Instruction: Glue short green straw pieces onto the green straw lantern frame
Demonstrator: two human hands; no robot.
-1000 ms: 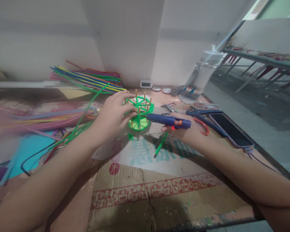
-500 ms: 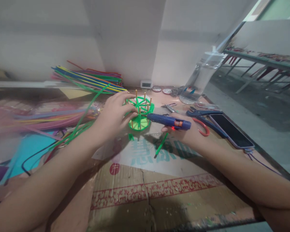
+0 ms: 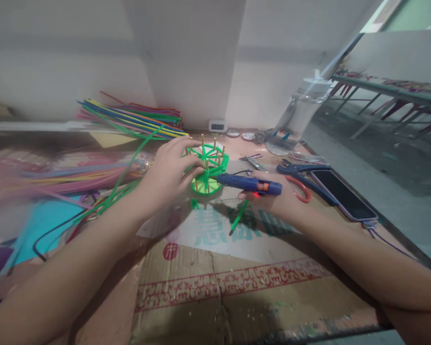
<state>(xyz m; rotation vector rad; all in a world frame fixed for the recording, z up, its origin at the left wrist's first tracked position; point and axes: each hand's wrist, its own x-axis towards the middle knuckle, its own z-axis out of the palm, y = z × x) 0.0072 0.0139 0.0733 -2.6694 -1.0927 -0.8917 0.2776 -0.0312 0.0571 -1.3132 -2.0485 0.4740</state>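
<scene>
The left hand (image 3: 174, 160) pinches the round, bright-green frame with upright wooden pegs (image 3: 211, 186) — standing on the pinkish surface (image 3: 111, 311) between both hands — while the right hand (image 3: 267, 200) grips a dark-blue plastic glue gun (image 3: 244, 183).

My left hand (image 3: 170, 165) held the green frame (image 3: 217, 168), and my right hand (image 3: 269, 197) gripped the blue glue gun (image 3: 246, 183), nozzle (image 3: 214, 178) right up close! Pliers (image 3: 290, 166) lay beside the phone (image 3: 344, 194).

Matt plastic glue gun (image 3: 250, 184), wooden sticks (image 3: 202, 140), glossy phone screen (image 3: 344, 194), smooth clear bottle (image 3: 299, 115), rough matt cardboard (image 3: 175, 270).
</scene>
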